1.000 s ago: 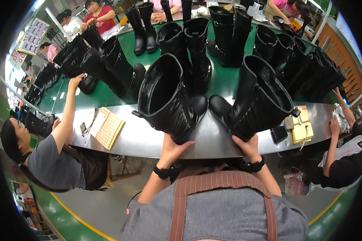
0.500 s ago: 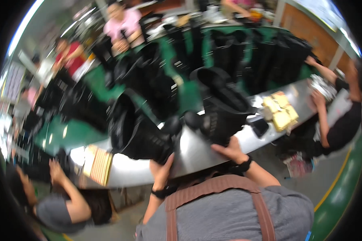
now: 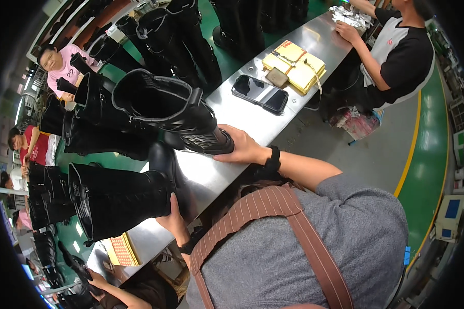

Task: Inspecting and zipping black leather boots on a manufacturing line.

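Two tall black boots are in my hands over the metal ledge (image 3: pixel 211 172). My right hand (image 3: pixel 238 146) is wrapped round the lower part of one boot (image 3: pixel 157 105); its wide top opening faces up toward me. My left hand (image 3: pixel 173 220) grips the ankle end of the other boot (image 3: pixel 121 201), which lies tilted over with its shaft pointing left. The fingers of my left hand are mostly hidden behind that boot; only the thumb and the back of the hand show. The boots' toes point away from me, close together.
A phone (image 3: pixel 260 94) and a bundle of yellow packets (image 3: pixel 296 66) lie on the ledge to the right; yellow-and-red sheets (image 3: pixel 122 250) lie at its left. Several black boots (image 3: pixel 185 38) crowd the green table behind. Co-workers sit at right (image 3: pixel 392 56), lower left and far left.
My view has swung to the right, so the ledge now runs diagonally. Both boots stay in my hands; the left one has tipped over further to the left.
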The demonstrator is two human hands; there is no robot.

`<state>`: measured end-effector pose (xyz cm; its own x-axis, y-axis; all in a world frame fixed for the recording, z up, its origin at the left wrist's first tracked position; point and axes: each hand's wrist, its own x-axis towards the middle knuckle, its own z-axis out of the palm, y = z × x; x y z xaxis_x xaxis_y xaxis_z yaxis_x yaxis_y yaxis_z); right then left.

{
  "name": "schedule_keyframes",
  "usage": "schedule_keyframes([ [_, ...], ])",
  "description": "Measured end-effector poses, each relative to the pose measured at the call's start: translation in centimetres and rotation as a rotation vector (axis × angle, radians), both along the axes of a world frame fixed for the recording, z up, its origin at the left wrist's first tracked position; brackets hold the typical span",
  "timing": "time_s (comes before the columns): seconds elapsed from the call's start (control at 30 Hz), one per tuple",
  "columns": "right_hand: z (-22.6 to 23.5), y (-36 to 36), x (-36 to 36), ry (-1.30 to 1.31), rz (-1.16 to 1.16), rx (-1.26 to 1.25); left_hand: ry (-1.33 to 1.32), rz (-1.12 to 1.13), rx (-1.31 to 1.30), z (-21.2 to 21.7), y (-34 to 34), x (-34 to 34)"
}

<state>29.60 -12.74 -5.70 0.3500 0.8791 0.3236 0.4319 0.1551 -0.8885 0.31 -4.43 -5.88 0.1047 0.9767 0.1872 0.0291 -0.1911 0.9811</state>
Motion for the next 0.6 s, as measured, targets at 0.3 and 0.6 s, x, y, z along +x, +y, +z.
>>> schedule_keyframes([
  [0.3, 1.1, -0.1, -0.3, 0.085, 0.067, -0.078, 0.113, 0.138, -0.031, -0.1, 0.3, 0.3],
  [0.6, 6.8, -3.0, 19.8, -0.409, -0.444, -0.302, 0.039, 0.13, 0.049, 0.0, 0.0, 0.5],
])
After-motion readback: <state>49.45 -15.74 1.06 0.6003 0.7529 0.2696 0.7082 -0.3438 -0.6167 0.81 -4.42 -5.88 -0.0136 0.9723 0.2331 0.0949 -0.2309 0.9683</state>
